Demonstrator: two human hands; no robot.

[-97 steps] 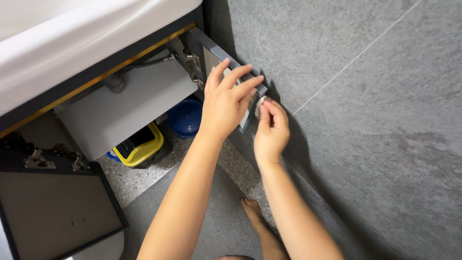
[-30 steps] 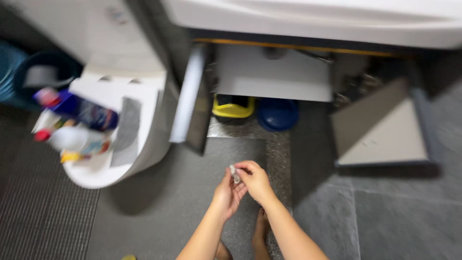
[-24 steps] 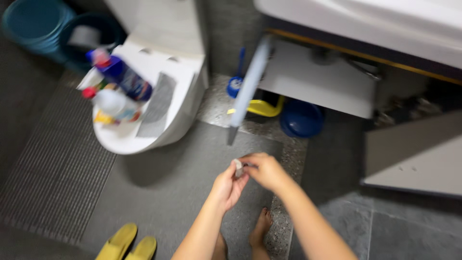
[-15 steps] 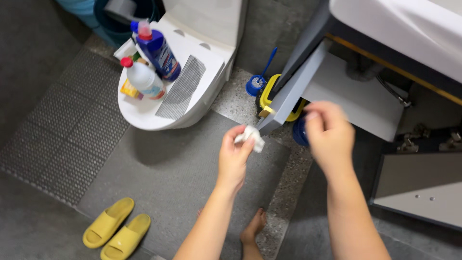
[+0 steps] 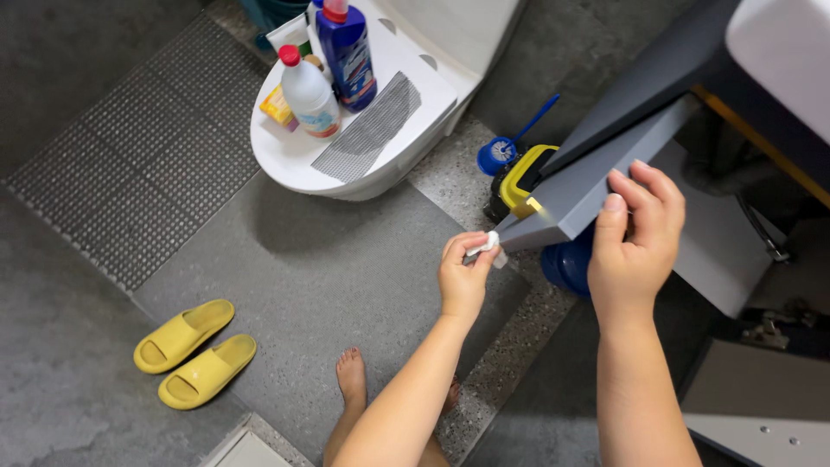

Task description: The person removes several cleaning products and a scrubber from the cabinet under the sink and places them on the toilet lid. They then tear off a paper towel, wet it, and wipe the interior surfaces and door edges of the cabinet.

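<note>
At the lower corner of the open grey cabinet door (image 5: pixel 596 186), the left hand (image 5: pixel 462 277) pinches a small white wad (image 5: pixel 489 248), prob. a bit of tissue or cloth, between thumb and fingertips. The wad touches the door's corner, or sits just beside it; I cannot tell which. The right hand (image 5: pixel 635 242) is closed around the door's lower edge a little further along, fingers over the front face, thumb on the near side.

The wad looks soft and very light, easy to crush and easy to drop, so a fingertip pinch like this one seems enough; a tighter grip would only fold it smaller. The door looks stiff and flat, w/ a smooth painted face that may be slippery. It hangs on hinges, so I judge it will swing if pushed at the corner; holding the edge near the corner, as the right hand does, should steady it.

Behind the door: a yellow-rimmed bin (image 5: pixel 519 186), a dark blue basin (image 5: pixel 566 266) and a blue brush (image 5: pixel 506 149). Left of the door is the closed white toilet lid (image 5: pixel 285 160) w/ two cleaner bottles (image 5: pixel 328 73) on it. Well apart from the door, on the floor, lie yellow slippers (image 5: pixel 194 350).
</note>
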